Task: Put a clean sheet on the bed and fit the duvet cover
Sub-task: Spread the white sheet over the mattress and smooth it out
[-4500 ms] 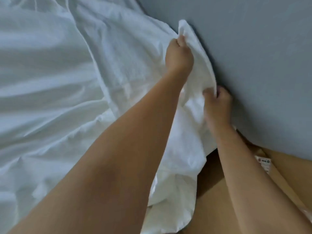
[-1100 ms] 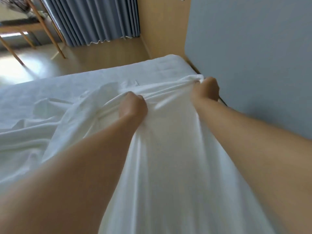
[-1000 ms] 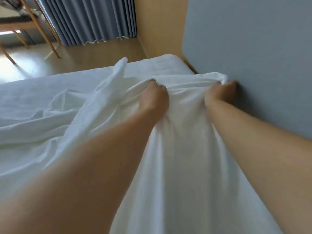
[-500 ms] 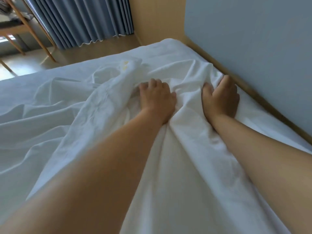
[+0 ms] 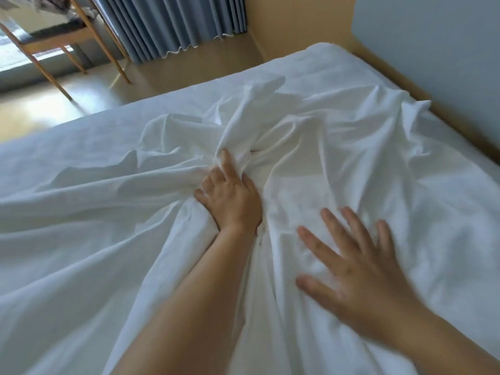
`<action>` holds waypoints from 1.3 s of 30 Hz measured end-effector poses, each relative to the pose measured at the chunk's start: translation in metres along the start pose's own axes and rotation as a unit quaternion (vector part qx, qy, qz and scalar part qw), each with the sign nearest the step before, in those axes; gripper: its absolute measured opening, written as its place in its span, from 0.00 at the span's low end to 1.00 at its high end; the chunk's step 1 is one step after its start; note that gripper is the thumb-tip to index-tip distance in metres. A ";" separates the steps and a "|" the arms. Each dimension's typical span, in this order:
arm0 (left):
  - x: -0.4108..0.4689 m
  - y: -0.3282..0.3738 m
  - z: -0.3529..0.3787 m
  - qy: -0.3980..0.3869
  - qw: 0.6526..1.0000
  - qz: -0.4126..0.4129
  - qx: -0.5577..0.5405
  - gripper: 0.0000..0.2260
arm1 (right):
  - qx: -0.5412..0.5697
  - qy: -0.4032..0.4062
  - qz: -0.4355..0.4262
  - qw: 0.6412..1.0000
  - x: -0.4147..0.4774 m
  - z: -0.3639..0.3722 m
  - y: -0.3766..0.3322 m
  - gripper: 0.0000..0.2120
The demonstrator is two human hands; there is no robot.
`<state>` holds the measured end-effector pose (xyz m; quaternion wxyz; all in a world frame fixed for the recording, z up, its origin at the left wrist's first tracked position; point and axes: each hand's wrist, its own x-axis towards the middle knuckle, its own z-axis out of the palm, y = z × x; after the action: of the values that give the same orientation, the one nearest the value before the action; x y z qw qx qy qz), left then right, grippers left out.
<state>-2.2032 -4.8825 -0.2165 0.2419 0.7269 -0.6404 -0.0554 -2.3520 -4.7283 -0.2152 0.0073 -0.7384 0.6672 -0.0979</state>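
White cotton bed sheet (image 5: 365,163), rumpled loose over the white-covered bed (image 5: 81,139), from the near edge out toward the far corner. Judged light, soft and limp, likely to slide a little on the cloth beneath. No stiffness to push against, so best pinched at a hem or corner, not mid-panel.

Nearest, right hand (image 5: 359,274): fingers (image 5: 335,231) spread wide and straight, holding nothing, flat over a smoother patch of sheet; blurred, contact or a slight hover impossible to tell.

Further out, left hand (image 5: 230,204): fingers (image 5: 226,161) mostly straight, tips sunk at the foot of a bunched ridge of folds (image 5: 243,117), pressing rather than pinching.

Beyond the ridge, loose sheet edge (image 5: 414,104) near the grey-blue wall (image 5: 433,36). Past the bed, blue pleated curtains (image 5: 167,20).
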 end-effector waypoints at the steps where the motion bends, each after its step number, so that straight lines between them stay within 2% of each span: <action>1: 0.001 -0.001 -0.006 0.023 0.997 -0.013 -0.072 0.22 | 0.005 0.002 0.019 1.000 0.003 -0.001 -0.002 0.32; 3: 0.004 -0.002 -0.023 0.048 0.969 -0.098 -0.222 0.14 | 0.028 0.004 0.044 0.999 0.010 -0.003 -0.002 0.32; 4: 0.005 -0.005 -0.032 0.042 0.942 -0.170 -0.287 0.12 | 0.030 0.003 0.050 0.998 0.012 -0.001 -0.001 0.32; 7: 0.002 -0.038 -0.085 0.026 0.822 -0.365 -0.436 0.09 | 0.016 -0.015 0.074 0.997 0.015 0.000 -0.006 0.33; 8: -0.004 -0.055 -0.110 0.033 0.803 -0.400 -0.440 0.09 | 0.006 -0.030 0.091 0.995 0.017 -0.003 -0.009 0.33; 10: -0.021 -0.096 -0.161 0.054 0.809 -0.439 -0.387 0.12 | 0.000 -0.105 0.163 0.981 0.016 -0.011 -0.021 0.31; 12: -0.051 -0.131 -0.205 0.043 0.846 -0.432 -0.311 0.16 | 0.061 -0.129 0.221 0.965 0.000 -0.026 -0.053 0.28; 14: -0.099 -0.143 -0.229 -0.039 0.867 -0.400 -0.295 0.24 | 0.176 -0.115 0.216 0.954 -0.046 -0.045 -0.105 0.28; 17: -0.193 -0.122 -0.238 -0.205 0.878 -0.341 -0.268 0.40 | 0.336 -0.171 0.171 0.910 -0.159 -0.065 -0.183 0.41; 19: -0.248 -0.106 -0.240 -0.257 0.884 -0.294 -0.257 0.48 | 0.347 -0.244 0.157 0.892 -0.217 -0.076 -0.214 0.46; 20: -0.267 -0.101 -0.239 -0.284 0.867 -0.307 -0.272 0.50 | 0.342 -0.258 0.164 0.889 -0.232 -0.077 -0.221 0.46; 22: -0.296 -0.094 -0.237 -0.343 0.818 -0.356 -0.292 0.47 | 0.345 -0.269 0.215 0.873 -0.241 -0.076 -0.228 0.39; 23: -0.307 -0.092 -0.238 -0.379 0.815 -0.348 -0.265 0.39 | 0.365 -0.272 0.236 0.858 -0.239 -0.080 -0.229 0.30; 24: -0.313 -0.090 -0.240 -0.392 0.828 -0.336 -0.220 0.28 | 0.382 -0.284 0.241 0.846 -0.236 -0.086 -0.230 0.22; 25: -0.318 -0.090 -0.247 -0.370 0.842 -0.341 -0.195 0.17 | 0.393 -0.290 0.224 0.844 -0.234 -0.092 -0.232 0.18; 26: -0.318 -0.093 -0.260 -0.333 0.845 -0.359 -0.214 0.10 | 0.391 -0.283 0.194 0.854 -0.236 -0.098 -0.234 0.19; 27: -0.316 -0.103 -0.276 -0.279 0.838 -0.392 -0.259 0.07 | 0.379 -0.265 0.163 0.872 -0.242 -0.103 -0.234 0.23; 29: -0.308 -0.143 -0.317 -0.134 0.793 -0.473 -0.360 0.07 | 0.318 -0.229 0.133 0.910 -0.259 -0.116 -0.233 0.40; 30: -0.306 -0.171 -0.342 -0.052 0.760 -0.501 -0.411 0.07 | 0.285 -0.245 0.145 0.915 -0.270 -0.123 -0.232 0.47; 31: -0.311 -0.197 -0.364 0.006 0.742 -0.509 -0.435 0.09 | 0.251 -0.290 0.166 0.909 -0.282 -0.128 -0.229 0.52; 32: -0.323 -0.217 -0.383 0.015 0.746 -0.507 -0.431 0.14 | 0.212 -0.355 0.184 0.892 -0.295 -0.130 -0.228 0.54; 33: -0.340 -0.230 -0.395 -0.013 0.769 -0.496 -0.403 0.20 | 0.186 -0.417 0.193 0.869 -0.307 -0.132 -0.228 0.52; 34: -0.361 -0.235 -0.402 -0.066 0.785 -0.485 -0.379 0.24 | 0.178 -0.463 0.191 0.847 -0.318 -0.134 -0.233 0.45; 35: -0.384 -0.233 -0.404 -0.122 0.782 -0.481 -0.377 0.27 | 0.183 -0.481 0.177 0.839 -0.328 -0.136 -0.241 0.35; 37: -0.423 -0.220 -0.400 -0.215 0.760 -0.479 -0.382 0.29 | 0.231 -0.465 0.155 0.841 -0.344 -0.144 -0.265 0.18; 39: -0.441 -0.208 -0.391 -0.262 0.737 -0.489 -0.385 0.27 | 0.290 -0.439 0.140 0.839 -0.358 -0.152 -0.294 0.08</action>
<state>-1.9392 -4.3377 -0.0624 0.2634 0.7414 -0.1587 -0.5965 -2.1182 -4.3243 -0.0732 0.5264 -0.5671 0.6315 0.0495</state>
